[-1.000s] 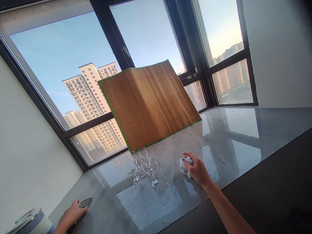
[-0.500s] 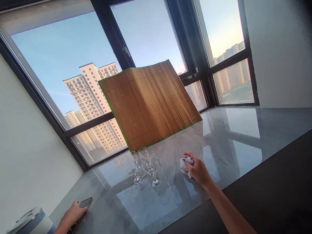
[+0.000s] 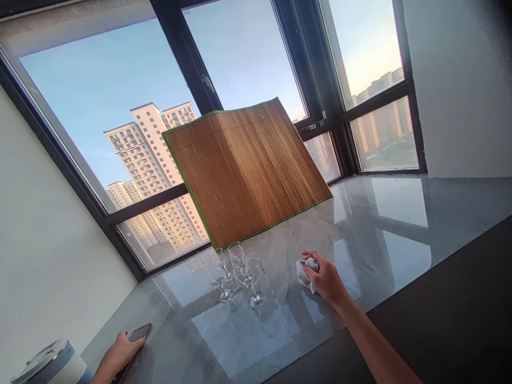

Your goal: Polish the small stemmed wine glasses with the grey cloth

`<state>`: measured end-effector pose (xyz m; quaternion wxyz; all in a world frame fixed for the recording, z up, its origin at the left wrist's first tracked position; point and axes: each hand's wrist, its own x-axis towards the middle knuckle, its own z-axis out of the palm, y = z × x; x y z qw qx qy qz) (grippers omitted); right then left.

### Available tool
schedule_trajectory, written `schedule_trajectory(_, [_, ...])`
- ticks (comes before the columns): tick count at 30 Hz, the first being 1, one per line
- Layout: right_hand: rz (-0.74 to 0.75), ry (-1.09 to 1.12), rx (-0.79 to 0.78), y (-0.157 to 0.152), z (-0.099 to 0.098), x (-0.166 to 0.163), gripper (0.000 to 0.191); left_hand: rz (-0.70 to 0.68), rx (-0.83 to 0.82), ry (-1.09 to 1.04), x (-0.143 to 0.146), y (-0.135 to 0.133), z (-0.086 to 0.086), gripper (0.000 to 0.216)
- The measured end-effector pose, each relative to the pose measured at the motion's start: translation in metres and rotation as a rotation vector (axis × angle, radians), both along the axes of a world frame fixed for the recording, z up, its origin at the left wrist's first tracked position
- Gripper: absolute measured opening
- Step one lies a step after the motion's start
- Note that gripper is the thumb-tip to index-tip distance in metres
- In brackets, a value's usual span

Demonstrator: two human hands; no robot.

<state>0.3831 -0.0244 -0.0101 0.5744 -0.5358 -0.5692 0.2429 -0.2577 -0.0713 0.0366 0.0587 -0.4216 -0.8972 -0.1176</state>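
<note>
Cloth (image 3: 304,278) sits bunched in the right hand (image 3: 327,278), fingers curled around it, lower centre-right; left hand (image 3: 121,350) spans a phone (image 3: 139,333), lower left, grip unclear. Nothing has visibly shifted; work seems paused.

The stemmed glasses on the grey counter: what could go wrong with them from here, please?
First, if the right hand swept left with the bunched cloth, it might knock the stemmed glasses. Second, they stand close together, so one tipping could topple others. Third, the upright brown mat behind them could hit them if it slipped.
</note>
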Motion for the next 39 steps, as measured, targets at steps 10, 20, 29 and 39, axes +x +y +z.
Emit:
schedule_trajectory(10, [-0.004, -0.007, -0.004, 0.0, 0.003, -0.001, 0.032, -0.323, 0.507, 0.028, 0.118, -0.007, 0.023, 0.035])
schedule_trajectory(20, [-0.061, -0.325, -0.056, -0.01, 0.0, -0.012, 0.06, -0.661, 0.429, -1.052, 0.352, -0.007, -0.029, 0.071])
schedule_trajectory(29, [-0.086, -0.467, -0.026, -0.009, -0.003, -0.015, 0.052, -0.494, 0.306, -1.342, 0.397, 0.021, -0.023, 0.047])
schedule_trajectory(39, [-0.353, -0.531, -0.168, -0.012, 0.002, -0.014, 0.076, -0.882, 0.464, -0.862, 0.448, 0.056, -0.033, 0.023])
